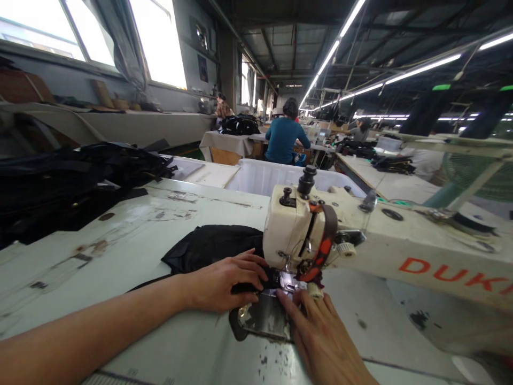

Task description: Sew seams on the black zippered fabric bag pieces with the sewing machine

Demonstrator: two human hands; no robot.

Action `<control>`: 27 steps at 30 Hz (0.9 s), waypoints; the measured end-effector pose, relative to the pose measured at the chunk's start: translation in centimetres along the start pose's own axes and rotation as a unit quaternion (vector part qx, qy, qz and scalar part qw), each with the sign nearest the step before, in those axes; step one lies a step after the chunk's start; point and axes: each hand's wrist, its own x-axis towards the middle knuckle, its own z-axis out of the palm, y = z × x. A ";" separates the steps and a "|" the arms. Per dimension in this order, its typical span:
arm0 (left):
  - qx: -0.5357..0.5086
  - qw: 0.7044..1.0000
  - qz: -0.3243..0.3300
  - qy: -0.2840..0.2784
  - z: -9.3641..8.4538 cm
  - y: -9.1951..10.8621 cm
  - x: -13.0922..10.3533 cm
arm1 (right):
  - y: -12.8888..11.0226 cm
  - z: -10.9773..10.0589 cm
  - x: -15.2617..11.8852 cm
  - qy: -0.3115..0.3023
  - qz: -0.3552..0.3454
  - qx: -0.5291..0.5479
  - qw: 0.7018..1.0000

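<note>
Here, just below the frame's centre, the left hand (226, 280) curls its slightly spread fingers over the black fabric (216, 246); whether they pinch it is unclear. The right hand (320, 331), lower right of centre, reaches its loosely parted fingers beside the presser foot (289, 284). Above them stands the sewing machine (372, 235); dark garments (72, 182) heap at left.

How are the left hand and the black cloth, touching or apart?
Touching. The head view shows it: the left hand lays its fingers on the black cloth, beside the sewing machine.
</note>
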 end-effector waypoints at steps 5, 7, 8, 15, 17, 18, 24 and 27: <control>0.037 0.999 0.033 -0.006 0.3 0.1 -0.1 | 0.3 0.2 0.0 0.013 -0.018 -0.017 1.000; 0.051 0.998 0.037 -0.009 0.2 0.1 0.0 | 0.5 0.1 0.0 0.017 -0.029 -0.024 0.999; 0.055 0.998 0.037 -0.010 0.2 0.1 0.1 | 0.6 0.0 0.0 0.014 -0.033 -0.026 0.999; 0.054 0.998 0.017 -0.011 0.0 -0.5 0.7 | 1.2 0.1 0.0 -0.014 -0.048 -0.049 0.998; 0.056 0.998 0.019 -0.008 -0.1 -0.6 0.8 | 1.3 0.2 -0.1 -0.020 -0.051 -0.052 0.997; 0.057 0.998 0.019 -0.006 -0.1 -0.6 0.8 | 1.3 0.2 -0.2 -0.023 -0.052 -0.054 0.997; 0.056 0.998 0.018 -0.004 0.0 -0.8 0.8 | 1.3 0.1 -0.2 -0.022 -0.051 -0.054 0.997; 0.059 0.998 0.018 -0.009 0.0 -1.0 0.8 | 1.4 0.1 -0.2 -0.020 -0.051 -0.055 0.997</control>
